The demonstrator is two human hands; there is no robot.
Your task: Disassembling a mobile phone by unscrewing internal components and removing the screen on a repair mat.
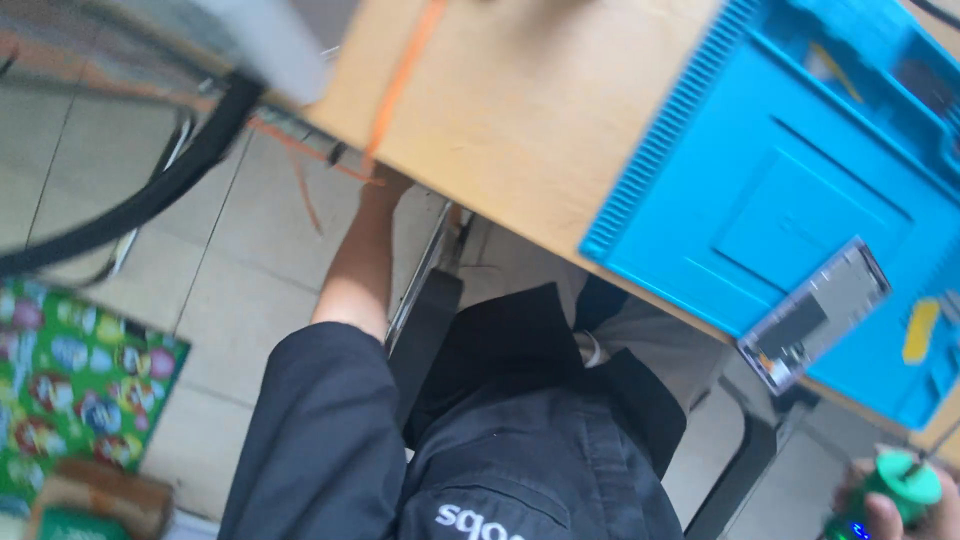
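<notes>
At the lower right corner of the view, the right hand (905,515) is wrapped around a green-capped tool (905,485) with a thin metal tip. It looks light, rigid and smooth, best held around its thick body. The left hand (383,182) reaches under the tabletop (520,110) edge; whether its fingers are closed cannot be told. On the blue work mat (800,160) lies a flat, fragile-looking rectangular device (815,312). A green patterned package (70,390) lies on the floor.
</notes>
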